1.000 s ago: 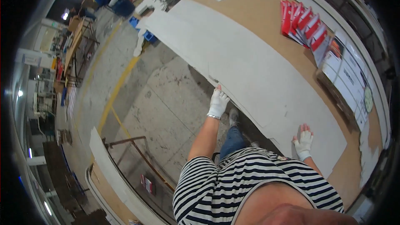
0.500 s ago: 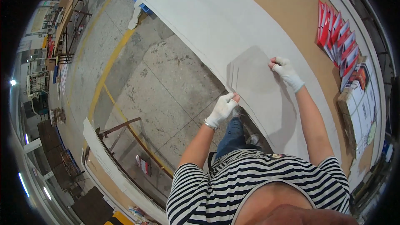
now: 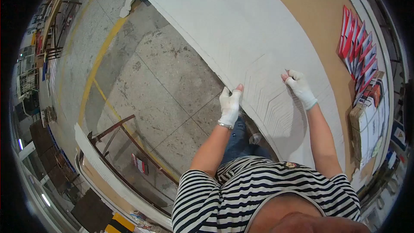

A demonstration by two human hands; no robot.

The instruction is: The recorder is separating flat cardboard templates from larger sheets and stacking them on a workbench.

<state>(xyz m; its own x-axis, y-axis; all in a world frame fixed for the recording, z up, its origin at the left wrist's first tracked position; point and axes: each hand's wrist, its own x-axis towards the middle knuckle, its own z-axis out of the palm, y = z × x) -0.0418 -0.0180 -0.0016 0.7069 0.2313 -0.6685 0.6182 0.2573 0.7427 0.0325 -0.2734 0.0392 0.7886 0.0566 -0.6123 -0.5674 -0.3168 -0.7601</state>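
Large white sheets, seemingly card or paper, lie over a brown board in front of me. Stepped, angled lines like overlapping sheet edges show between my hands. My left hand, in a white glove with a bare thumb tip, is curled at the left edge of the sheets, thumb uppermost. My right hand, gloved alike with bare fingertips, is closed in a pinch above the white surface. Whatever either hand holds is too small or hidden to make out.
Red and white folded packets stand fanned on the brown board at right, beside a strapped bundle of printed sheets. A brown metal frame stands at left on the concrete floor, marked with yellow lines.
My left hand has turned so its thumb points upward. My right hand stays pinched, slightly lower in view. A smooth, shaded patch between them has given way to many stepped lines.
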